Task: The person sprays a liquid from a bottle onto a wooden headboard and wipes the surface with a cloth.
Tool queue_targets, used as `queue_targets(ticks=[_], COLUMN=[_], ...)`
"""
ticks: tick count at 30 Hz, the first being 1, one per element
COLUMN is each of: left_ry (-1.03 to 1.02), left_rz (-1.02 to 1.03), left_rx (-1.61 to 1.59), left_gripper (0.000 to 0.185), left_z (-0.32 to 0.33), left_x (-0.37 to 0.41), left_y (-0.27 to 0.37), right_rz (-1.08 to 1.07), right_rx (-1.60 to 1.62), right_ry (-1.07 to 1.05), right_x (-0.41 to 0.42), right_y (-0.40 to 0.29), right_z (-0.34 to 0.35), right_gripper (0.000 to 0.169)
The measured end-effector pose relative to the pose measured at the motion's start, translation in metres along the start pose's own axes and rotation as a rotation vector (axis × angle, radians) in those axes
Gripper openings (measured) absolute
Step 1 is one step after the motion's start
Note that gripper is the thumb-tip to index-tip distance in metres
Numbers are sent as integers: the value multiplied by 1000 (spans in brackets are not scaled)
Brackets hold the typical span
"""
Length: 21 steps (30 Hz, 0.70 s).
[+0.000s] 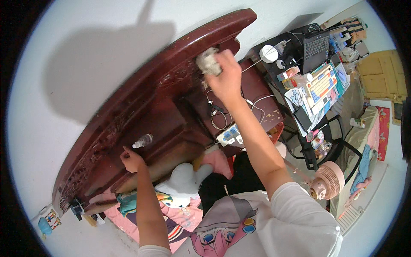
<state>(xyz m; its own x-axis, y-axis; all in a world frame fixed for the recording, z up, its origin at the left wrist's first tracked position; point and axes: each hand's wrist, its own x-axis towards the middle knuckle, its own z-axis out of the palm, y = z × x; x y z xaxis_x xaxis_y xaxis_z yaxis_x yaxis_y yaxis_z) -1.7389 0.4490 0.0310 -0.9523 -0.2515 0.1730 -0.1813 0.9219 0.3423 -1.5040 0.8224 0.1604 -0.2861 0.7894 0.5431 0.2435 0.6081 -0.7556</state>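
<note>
My right hand (224, 75) grips a crumpled pale cloth (208, 61) against the carved face of a dark red wooden headboard (154, 80), close to its right end. Lower on the left, my left hand (132, 160) hovers by the headboard with its fingers curled; whether they touch the wood is unclear. Just above those fingers, a small clear bottle with a white cap (143, 140) lies on the headboard's ledge. I see nothing held in the left hand, though its palm is partly hidden.
Under my right arm, a dark red bedside cabinet (257, 86) bears cables and a power strip (228, 135). A desk at right holds a laptop (315, 48) and a keyboard (321, 85). A pink fan (327, 180) stands nearby. Plush toys (183, 176) lie on the pink bedding (179, 213).
</note>
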Motion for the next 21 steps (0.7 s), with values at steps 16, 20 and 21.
queue_targets(ticks=[16, 20, 21], left_ry=[-11, -1, -4], left_rz=[9, -14, -14], left_rx=[-5, 16, 15], left_gripper=[57, 58, 58], left_z=[2, -3, -3], left_x=[2, -1, 0], left_y=[1, 4, 3], right_rz=[234, 180, 162], right_rx=[177, 199, 187], right_ry=[223, 21, -46], right_x=[-21, -23, -21], right_y=[-15, -11, -9], right_z=[27, 9, -1], right_gripper=[34, 37, 37])
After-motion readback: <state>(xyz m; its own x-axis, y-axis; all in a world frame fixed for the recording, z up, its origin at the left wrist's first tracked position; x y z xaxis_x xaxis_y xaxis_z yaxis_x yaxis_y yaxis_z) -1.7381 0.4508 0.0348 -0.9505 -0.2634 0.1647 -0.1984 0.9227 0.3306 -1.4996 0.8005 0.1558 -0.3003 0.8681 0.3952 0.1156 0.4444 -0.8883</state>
